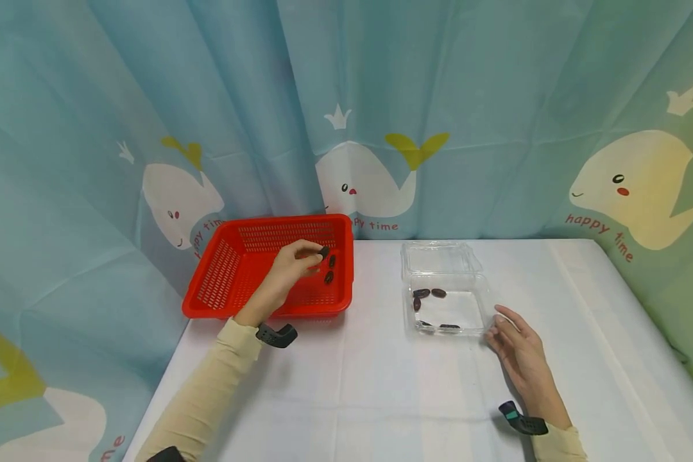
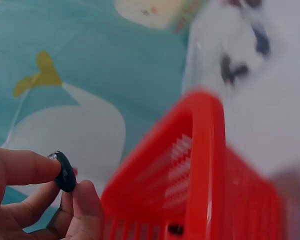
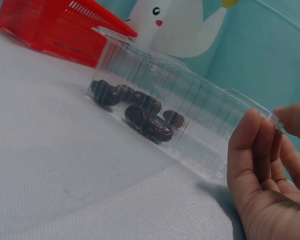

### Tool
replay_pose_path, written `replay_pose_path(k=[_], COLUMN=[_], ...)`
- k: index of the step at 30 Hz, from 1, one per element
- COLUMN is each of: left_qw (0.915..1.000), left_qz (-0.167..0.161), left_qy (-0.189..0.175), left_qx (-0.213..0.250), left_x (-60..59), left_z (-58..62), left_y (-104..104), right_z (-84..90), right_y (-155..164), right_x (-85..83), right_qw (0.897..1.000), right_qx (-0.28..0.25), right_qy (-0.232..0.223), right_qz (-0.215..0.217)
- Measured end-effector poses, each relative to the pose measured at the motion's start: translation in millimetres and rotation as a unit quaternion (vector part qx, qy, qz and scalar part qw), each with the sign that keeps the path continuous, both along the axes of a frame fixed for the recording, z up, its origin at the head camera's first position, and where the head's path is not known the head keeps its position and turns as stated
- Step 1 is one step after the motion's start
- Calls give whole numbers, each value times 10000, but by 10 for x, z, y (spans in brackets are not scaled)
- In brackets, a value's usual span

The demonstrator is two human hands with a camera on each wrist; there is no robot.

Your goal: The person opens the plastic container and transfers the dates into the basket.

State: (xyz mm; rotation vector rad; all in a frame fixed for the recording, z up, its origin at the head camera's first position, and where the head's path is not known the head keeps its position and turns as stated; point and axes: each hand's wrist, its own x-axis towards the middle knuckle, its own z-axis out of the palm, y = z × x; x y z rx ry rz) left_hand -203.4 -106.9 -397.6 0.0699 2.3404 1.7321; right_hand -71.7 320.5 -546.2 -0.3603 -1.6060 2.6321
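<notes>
The left hand is over the red basket, thumb and fingertips pinched on one dark date. Two more dates lie on the basket floor just right of that hand. To the right of the basket, well apart from it on the white table, stands a clear box with its lid open and several dates inside. The right hand rests at the box's near right corner, fingers straight and close together, touching its wall.
</notes>
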Motion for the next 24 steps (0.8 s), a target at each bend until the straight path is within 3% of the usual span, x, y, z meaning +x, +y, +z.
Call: replay_pose_path(k=[3, 8, 18, 24], left_qw=[9985, 9974, 9958, 9886], left_qz=[-28, -154, 105, 304], left_qy=[211, 141, -854, -1428], left_qx=[-503, -693, -314, 356], left_x=[-83, -251, -612, -708], left_z=[36, 72, -91, -111], left_y=[-82, -206, -508, -591], right_z=[-1, 1, -2, 12], right_y=[11, 20, 3, -2], right_x=[-2, 1, 0, 0], right_qw=[10000, 10000, 10000, 9999], right_qx=[-17, -68, -21, -120], right_qy=[-21, -9, -41, 40], right_qz=[-11, -19, 11, 43])
